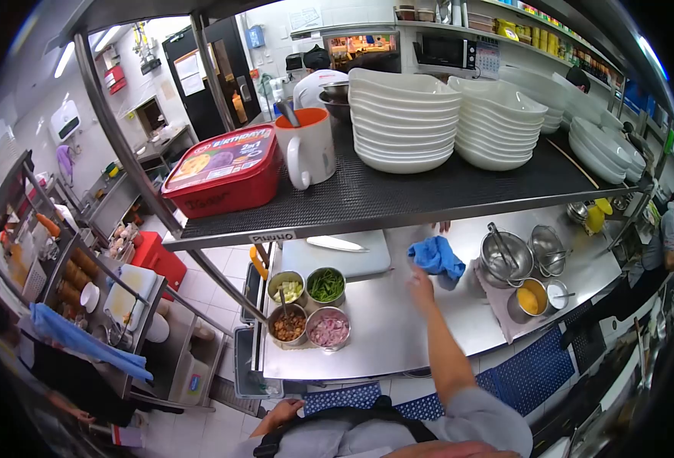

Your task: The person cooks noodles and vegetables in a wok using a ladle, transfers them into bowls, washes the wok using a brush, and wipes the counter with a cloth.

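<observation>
My right hand (421,288) reaches over the steel counter (383,305) to the lower left edge of a crumpled blue cloth (436,258). Motion smears its fingers, so whether they grip the cloth is unclear. Low beside my body is my left hand (285,412), away from the counter, with its fingers too small to read. Fingers of another hand (444,227) show just behind the cloth, under the shelf. To the left stand metal tubs of chopped green herbs (326,285), pale diced vegetable (286,288), brown bits (287,324) and chopped red onion (328,329).
A shelf (337,200) above the counter carries stacked white bowls (403,122), a mug (306,149) and a red tub (226,168). A white cutting board (337,256) holds a long white item (337,243). Steel bowls (505,259) and a yellow-filled pot (530,299) sit right.
</observation>
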Motion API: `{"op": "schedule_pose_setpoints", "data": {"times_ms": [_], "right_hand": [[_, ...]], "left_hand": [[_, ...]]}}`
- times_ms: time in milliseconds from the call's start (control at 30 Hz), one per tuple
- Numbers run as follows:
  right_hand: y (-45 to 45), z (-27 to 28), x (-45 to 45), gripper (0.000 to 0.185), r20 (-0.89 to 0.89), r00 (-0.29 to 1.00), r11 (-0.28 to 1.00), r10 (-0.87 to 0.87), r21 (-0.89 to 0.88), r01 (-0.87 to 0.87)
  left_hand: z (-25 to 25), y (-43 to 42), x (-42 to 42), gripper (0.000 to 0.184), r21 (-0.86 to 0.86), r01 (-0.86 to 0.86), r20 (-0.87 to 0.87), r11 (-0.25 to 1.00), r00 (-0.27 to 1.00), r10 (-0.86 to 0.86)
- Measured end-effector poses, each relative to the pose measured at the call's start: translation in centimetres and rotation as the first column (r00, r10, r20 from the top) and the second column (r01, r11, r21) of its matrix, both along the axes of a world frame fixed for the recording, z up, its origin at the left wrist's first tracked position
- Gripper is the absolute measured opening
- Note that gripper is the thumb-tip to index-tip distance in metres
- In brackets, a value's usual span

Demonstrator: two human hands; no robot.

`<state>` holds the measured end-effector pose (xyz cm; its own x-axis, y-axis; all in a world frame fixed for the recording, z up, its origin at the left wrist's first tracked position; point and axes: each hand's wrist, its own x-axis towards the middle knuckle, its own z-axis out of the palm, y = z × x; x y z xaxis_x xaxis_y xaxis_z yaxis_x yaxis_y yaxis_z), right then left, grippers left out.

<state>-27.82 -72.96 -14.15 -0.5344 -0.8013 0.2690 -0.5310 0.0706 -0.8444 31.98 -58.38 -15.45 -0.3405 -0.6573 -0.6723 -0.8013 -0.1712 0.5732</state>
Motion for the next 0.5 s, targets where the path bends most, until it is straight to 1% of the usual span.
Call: {"op": "schedule_pose_setpoints", "data": {"times_ms": [33,67,100,133,167,233,300,333,367,400,433,467,500], "right_hand": [[3.4,1.5,1.9,0.051,0.201,0.978,0.996,0.049,0.060,-0.062],[7.5,4.0,4.6,0.036,0.208,0.976,0.998,0.059,0.021,-0.064],[11.4,5.0,6.5,0.029,0.557,0.817,0.987,0.148,-0.031,-0.158],[15.4,6.0,8.2,0.026,0.618,0.766,0.977,0.175,-0.014,-0.212],[19.2,6.8,9.7,0.025,0.678,0.710,0.967,0.189,-0.001,-0.256],[26.1,6.7,11.9,0.028,0.798,0.580,0.937,0.163,0.059,-0.344],[31.6,5.1,14.5,0.031,0.871,0.490,0.962,0.006,0.129,-0.242],[34.4,2.6,15.6,0.029,0.900,0.432,0.967,-0.052,0.153,-0.202],[37.6,-3.7,17.2,0.016,0.843,0.518,0.970,-0.146,0.225,-0.092],[40.4,-6.4,19.1,0.026,0.580,0.768,0.889,-0.270,0.457,-0.032],[42.7,-6.5,21.2,0.045,0.249,0.908,0.739,-0.338,0.667,0.092],[45.5,-6.5,24.0,0.055,0.217,0.836,0.674,-0.503,0.705,0.222],[48.6,-13.2,26.8,0.053,-0.012,0.832,0.609,-0.554,0.675,0.416]], "left_hand": [[1.9,-0.8,-1.9,0.051,0.035,0.046,-0.105,0.998,0.994,-0.042],[4.7,-1.5,-4.2,0.052,0.064,0.090,-0.160,0.994,0.984,-0.079],[7.4,-2.0,-6.5,0.053,0.092,0.143,-0.212,0.985,0.970,-0.121],[9.0,-2.6,-8.6,0.053,0.121,0.204,-0.264,0.971,0.950,-0.166],[9.4,-3.1,-10.5,0.052,0.123,0.236,-0.359,0.964,0.916,-0.179],[10.5,-3.9,-14.2,0.048,0.138,0.335,-0.527,0.932,0.822,-0.217],[13.8,-4.7,-18.0,0.043,0.093,0.451,-0.520,0.888,0.783,-0.343],[12.7,-5.3,-19.6,0.043,0.001,0.499,-0.538,0.866,0.731,-0.420],[11.0,-5.9,-20.7,0.043,-0.083,0.555,-0.551,0.828,0.666,-0.502],[11.1,-6.5,-22.0,0.042,-0.129,0.593,-0.529,0.795,0.637,-0.561],[11.3,-6.6,-24.0,0.041,-0.179,0.627,-0.515,0.758,0.597,-0.615],[11.0,-6.6,-25.9,0.040,-0.276,0.627,-0.545,0.729,0.522,-0.656],[10.7,-6.4,-27.2,0.040,-0.363,0.595,-0.581,0.717,0.457,-0.673]]}}
